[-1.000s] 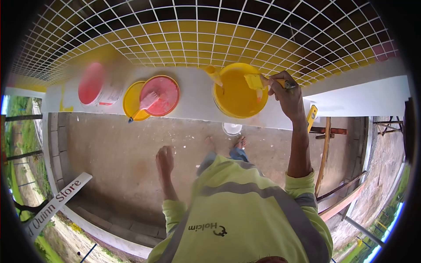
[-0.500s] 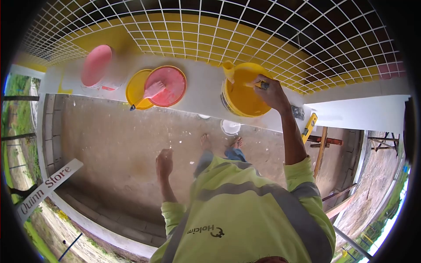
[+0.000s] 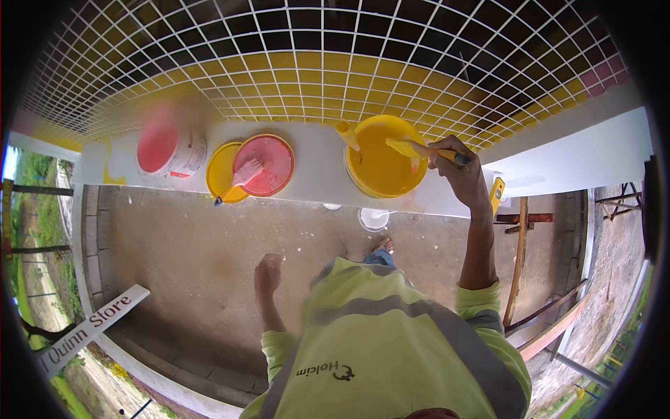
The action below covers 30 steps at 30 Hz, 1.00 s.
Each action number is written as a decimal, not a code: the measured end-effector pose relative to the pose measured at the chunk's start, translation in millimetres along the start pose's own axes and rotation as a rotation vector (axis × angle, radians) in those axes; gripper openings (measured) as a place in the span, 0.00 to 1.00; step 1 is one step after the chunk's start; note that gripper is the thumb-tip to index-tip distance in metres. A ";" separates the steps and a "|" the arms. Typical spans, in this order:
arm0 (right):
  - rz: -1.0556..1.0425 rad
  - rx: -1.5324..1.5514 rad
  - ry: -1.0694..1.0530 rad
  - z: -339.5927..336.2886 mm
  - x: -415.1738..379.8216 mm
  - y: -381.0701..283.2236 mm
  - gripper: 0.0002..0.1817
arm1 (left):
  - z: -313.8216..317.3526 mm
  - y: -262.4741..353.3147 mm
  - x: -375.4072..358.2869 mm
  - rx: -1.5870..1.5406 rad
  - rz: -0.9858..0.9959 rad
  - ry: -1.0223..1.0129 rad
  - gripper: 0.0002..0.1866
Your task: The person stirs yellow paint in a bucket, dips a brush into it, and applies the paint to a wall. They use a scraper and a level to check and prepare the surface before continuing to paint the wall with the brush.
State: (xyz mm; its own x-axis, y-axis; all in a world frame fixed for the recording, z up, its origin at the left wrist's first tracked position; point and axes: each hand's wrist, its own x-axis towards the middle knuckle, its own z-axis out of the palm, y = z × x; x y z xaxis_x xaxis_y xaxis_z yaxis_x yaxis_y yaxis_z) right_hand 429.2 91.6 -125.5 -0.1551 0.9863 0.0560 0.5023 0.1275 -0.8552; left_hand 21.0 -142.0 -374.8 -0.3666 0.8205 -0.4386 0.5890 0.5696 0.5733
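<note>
My right hand (image 3: 460, 171) grips the handle of a paintbrush (image 3: 406, 146), its bristles coated yellow, over the right side of a bucket of yellow paint (image 3: 385, 164). A second yellow-coated, brush-like thing (image 3: 345, 133) leans at the bucket's left rim. My left hand (image 3: 268, 279) hangs low in front of the ledge, fingers curled, with nothing visible in it. Farther left on the ledge, a pink-coated paintbrush (image 3: 246, 172) lies across a pink-smeared lid (image 3: 276, 157), which overlaps a yellow lid (image 3: 223, 157). A bucket with pink paint (image 3: 159, 148) stands at the left end.
White wire mesh (image 3: 307, 84) rises behind the white ledge (image 3: 317, 174). A yellow spirit level (image 3: 497, 194) leans at the right. On the floor below the ledge is a white container (image 3: 373, 219). A "Quinn Store" sign (image 3: 98, 321) is at lower left.
My right hand has lifted the paintbrush from inside the yellow bucket to above its right rim, so its bristles now show. The view has shifted; my left hand still hangs low.
</note>
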 end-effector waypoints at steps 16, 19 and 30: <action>0.022 0.551 0.299 49.0 -74.4 100.0 0.13 | -22.1 23.7 23.6 0.111 0.075 -0.107 0.21; 0.010 0.523 0.279 52.1 -73.7 111.4 0.14 | -19.8 19.1 26.3 0.099 0.105 -0.136 0.21; 0.108 1.481 0.225 57.5 -73.3 123.8 0.19 | -31.2 71.4 2.5 -0.399 0.267 0.208 0.19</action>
State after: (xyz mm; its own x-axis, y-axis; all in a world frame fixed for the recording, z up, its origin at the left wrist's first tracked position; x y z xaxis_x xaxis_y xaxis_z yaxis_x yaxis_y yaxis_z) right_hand 453.9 29.1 -265.1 0.0248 0.9964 -0.0810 -0.8102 -0.0274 -0.5855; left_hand 39.7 -97.8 -313.4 -0.4000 0.9089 -0.1178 0.3763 0.2801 0.8831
